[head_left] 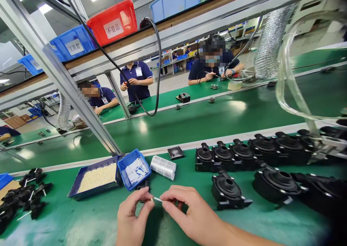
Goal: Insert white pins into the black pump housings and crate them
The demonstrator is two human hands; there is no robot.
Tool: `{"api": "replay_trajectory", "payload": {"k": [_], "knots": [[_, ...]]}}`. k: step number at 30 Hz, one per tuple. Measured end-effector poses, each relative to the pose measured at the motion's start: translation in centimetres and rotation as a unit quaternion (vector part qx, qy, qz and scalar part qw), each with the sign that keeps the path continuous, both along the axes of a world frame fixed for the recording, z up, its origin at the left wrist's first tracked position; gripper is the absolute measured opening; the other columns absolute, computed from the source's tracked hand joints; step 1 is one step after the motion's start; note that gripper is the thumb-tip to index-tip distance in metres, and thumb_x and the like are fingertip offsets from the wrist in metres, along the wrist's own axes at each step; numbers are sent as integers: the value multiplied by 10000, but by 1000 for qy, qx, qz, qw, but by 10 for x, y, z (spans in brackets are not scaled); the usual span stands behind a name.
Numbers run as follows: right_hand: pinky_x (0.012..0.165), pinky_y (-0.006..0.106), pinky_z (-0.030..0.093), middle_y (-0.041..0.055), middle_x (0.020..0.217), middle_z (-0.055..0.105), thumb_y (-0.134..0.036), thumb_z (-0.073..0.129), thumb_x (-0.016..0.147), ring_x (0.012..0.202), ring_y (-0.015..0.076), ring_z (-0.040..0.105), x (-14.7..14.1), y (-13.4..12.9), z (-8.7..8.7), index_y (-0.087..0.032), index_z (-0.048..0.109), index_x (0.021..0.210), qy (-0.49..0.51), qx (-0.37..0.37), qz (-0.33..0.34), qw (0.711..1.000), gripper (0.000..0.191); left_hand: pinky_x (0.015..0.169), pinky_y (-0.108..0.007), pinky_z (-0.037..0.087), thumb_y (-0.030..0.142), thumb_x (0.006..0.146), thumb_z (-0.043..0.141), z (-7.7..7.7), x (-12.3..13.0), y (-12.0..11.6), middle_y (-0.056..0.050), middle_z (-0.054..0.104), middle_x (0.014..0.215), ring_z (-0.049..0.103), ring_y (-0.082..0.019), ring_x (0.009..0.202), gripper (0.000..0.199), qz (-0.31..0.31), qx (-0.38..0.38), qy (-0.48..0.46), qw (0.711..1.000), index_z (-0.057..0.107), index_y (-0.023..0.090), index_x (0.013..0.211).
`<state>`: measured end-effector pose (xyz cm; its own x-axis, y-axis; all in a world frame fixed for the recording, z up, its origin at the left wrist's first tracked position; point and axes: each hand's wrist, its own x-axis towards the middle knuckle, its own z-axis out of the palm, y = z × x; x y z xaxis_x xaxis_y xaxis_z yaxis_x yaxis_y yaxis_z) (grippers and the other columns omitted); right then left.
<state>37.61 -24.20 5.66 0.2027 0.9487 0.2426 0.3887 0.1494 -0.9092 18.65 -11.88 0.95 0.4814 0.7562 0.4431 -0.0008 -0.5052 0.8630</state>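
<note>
My left hand [134,215] pinches a tiny cream-coloured piece [152,199] between thumb and fingertips, above the green table at the lower middle. Just to its right, my right hand [189,210] is closed on a thin white stick [158,199], whose left end points at the small piece. Whether the two parts touch is too small to tell. Behind my left hand stand a blue bin [127,184] with white strips and a dark blue tray [73,192] of small cream pieces. A clear plastic cylinder [163,167] lies behind my fingertips.
Black round housings [227,190] line the right side. Black parts with white sticks [27,195] lie at the left. A metal post [81,105] rises behind the tray. A black cable [158,76] hangs from the shelf. Several people sit or stand across the green belt [195,119].
</note>
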Motion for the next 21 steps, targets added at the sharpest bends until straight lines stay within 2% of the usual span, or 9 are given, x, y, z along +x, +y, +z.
{"api": "replay_trajectory", "payload": {"k": [3, 5, 7, 9, 12, 15, 17, 21], "knots": [[675, 256, 495, 45, 831, 730, -362, 593, 1015, 766, 172, 677, -1, 0, -3, -197, 811, 949, -1, -9, 8, 1000, 281, 837, -178, 652, 108, 888, 799, 12, -1, 1, 50, 842, 860, 790, -112, 729, 490, -3, 172, 21, 985, 734, 306, 1331], [669, 261, 492, 47, 823, 725, -357, 589, 1008, 753, 173, 668, -2, 0, -5, -194, 810, 942, -5, -15, 10, 1000, 282, 844, -146, 637, 54, 884, 780, 19, 0, 2, 60, 844, 875, 792, -97, 730, 562, -8, 233, 18, 972, 703, 314, 1376], [660, 267, 486, 48, 817, 722, -359, 585, 1004, 746, 175, 661, -2, 0, -7, -194, 809, 940, -7, -18, 12, 1000, 285, 853, -138, 626, 30, 894, 758, 22, 1, 3, 47, 843, 898, 795, -97, 766, 559, -23, 254, 16, 967, 709, 313, 1373], [655, 268, 486, 50, 818, 721, -365, 582, 1007, 742, 176, 660, -2, 1, -9, -195, 807, 943, -6, -16, 11, 1000, 290, 836, -152, 623, 53, 926, 731, 23, 3, 1, 22, 827, 910, 788, -111, 808, 465, -43, 218, 21, 975, 752, 317, 1308], [651, 257, 497, 48, 823, 725, -372, 584, 1019, 745, 171, 666, -3, 2, -12, -195, 800, 951, 3, 5, -2, 1000, 287, 718, -180, 621, 181, 992, 693, 21, 5, -3, -18, 773, 903, 748, -128, 767, 235, -73, 66, 24, 995, 818, 296, 1155], [650, 237, 512, 41, 807, 726, -357, 597, 1022, 746, 163, 667, -5, 1, -14, -197, 795, 951, 8, 40, -12, 999, 264, 649, -197, 609, 300, 1002, 704, 18, 6, -5, -35, 734, 862, 714, -130, 688, 148, -97, -53, 12, 994, 841, 249, 1018], [652, 226, 524, 36, 801, 730, -332, 609, 1014, 739, 157, 667, -6, 0, -13, -197, 794, 946, 8, 53, -8, 999, 238, 659, -198, 603, 326, 982, 735, 16, 5, -5, -40, 739, 838, 713, -138, 697, 146, -96, -62, 14, 993, 840, 229, 949], [659, 213, 540, 34, 822, 749, -301, 619, 999, 739, 150, 678, -6, 0, -10, -201, 794, 959, 7, 58, 7, 998, 206, 646, -184, 582, 312, 961, 766, 15, 2, -2, -35, 769, 788, 716, -142, 693, 123, -78, -13, 33, 996, 846, 237, 906]]}}
